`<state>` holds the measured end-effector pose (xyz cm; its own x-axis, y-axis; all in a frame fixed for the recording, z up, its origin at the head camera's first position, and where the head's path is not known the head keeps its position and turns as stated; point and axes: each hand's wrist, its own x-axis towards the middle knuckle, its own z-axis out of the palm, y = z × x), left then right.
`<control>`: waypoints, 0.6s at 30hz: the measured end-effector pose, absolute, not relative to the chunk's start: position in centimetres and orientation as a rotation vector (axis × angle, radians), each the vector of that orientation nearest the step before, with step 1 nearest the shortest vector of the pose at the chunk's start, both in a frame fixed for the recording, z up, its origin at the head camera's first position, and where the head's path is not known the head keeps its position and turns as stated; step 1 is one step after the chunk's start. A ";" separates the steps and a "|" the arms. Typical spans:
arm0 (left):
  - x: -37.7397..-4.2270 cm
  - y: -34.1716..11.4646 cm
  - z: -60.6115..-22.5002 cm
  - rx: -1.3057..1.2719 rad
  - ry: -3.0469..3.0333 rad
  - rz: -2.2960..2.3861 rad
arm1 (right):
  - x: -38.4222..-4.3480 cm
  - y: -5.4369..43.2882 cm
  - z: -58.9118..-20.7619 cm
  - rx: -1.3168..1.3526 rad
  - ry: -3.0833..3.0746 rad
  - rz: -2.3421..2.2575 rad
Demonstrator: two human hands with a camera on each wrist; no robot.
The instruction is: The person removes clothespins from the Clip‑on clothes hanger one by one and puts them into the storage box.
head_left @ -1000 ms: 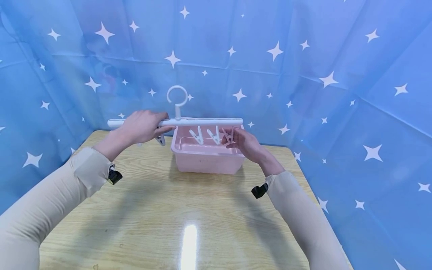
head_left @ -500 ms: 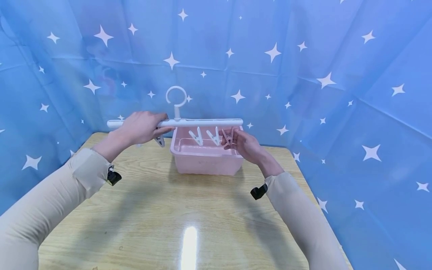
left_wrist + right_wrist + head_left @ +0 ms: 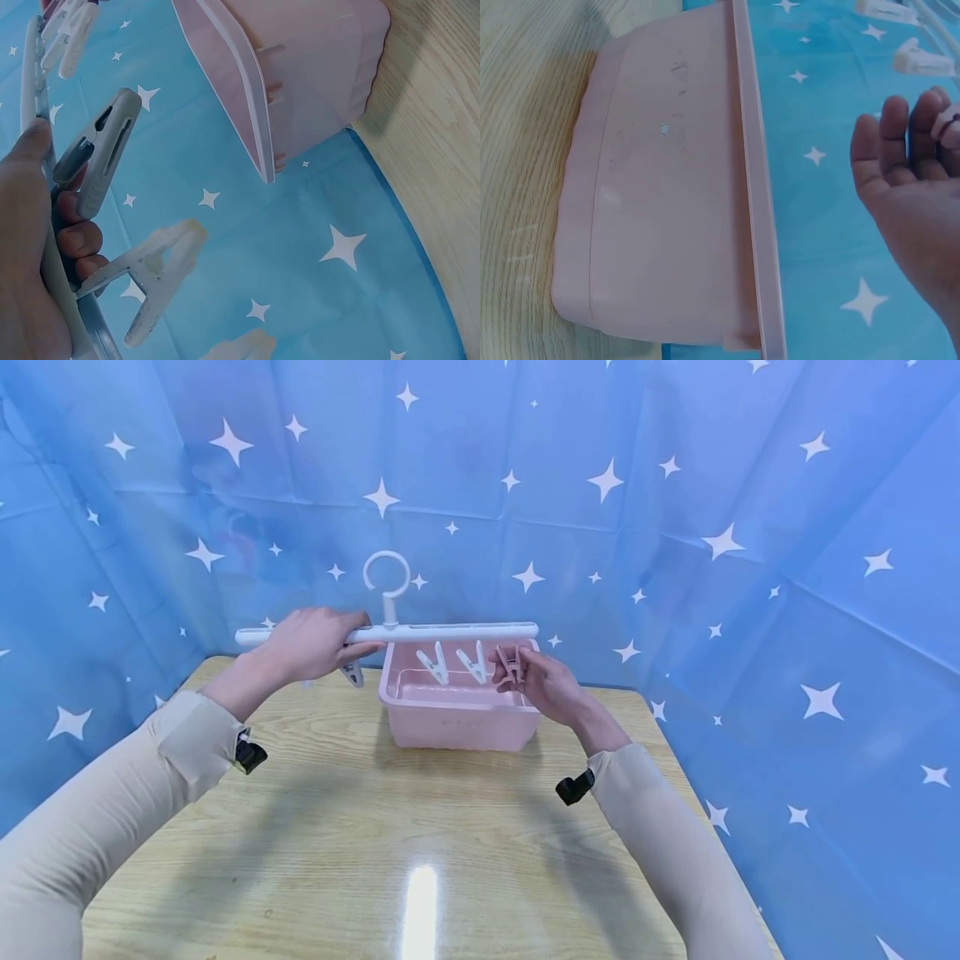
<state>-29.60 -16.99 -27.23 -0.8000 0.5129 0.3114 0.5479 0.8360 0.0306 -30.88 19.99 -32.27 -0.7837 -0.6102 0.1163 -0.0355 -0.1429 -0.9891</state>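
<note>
My left hand (image 3: pixel 311 643) grips the bar of a white clip hanger (image 3: pixel 465 632), left of its round hook. The hanger is held level over the back of the table. My right hand (image 3: pixel 551 685) pinches a pink clip (image 3: pixel 510 665) under the bar's right end. Two white clips (image 3: pixel 472 662) hang between the hands. Below my left hand a grey clip (image 3: pixel 352 673) shows. In the left wrist view, fingers wrap the bar between the grey clip (image 3: pixel 112 154) and a whitish clip (image 3: pixel 161 270). The right wrist view shows only part of the pinched clip (image 3: pixel 951 129).
A pink plastic basin (image 3: pixel 465 727) stands on the wooden table (image 3: pixel 337 827) behind and below the hanger's right half. A blue curtain with white stars (image 3: pixel 480 460) encloses the table's back and sides. Black wrist cameras (image 3: pixel 575 787) sit at both cuffs.
The hanger has shifted very slightly left, its hook most visibly. Both hands keep their holds on the bar and the pink clip. The head view has tilted a little.
</note>
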 end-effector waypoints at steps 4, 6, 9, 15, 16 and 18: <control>-29.6 -17.1 -27.2 -0.801 -2.714 -0.152 | -30.8 20.0 -32.3 -0.744 1.673 -2.044; -29.6 -17.1 -27.2 -0.797 -2.716 -0.134 | -30.9 20.0 -32.3 -0.755 1.652 -2.073; -29.6 -17.1 -27.1 -0.793 -2.722 -0.111 | -30.8 20.0 -32.3 -0.750 1.642 -2.116; -29.7 -17.1 -27.1 -0.803 -2.718 -0.086 | -30.7 20.2 -32.1 -0.668 1.701 -2.159; -29.7 -17.1 -27.0 -0.804 -2.717 -0.083 | -30.6 20.3 -32.1 -0.645 1.713 -2.164; -29.7 -17.1 -27.0 -0.802 -2.718 -0.076 | -30.5 20.4 -32.1 -0.621 1.739 -2.170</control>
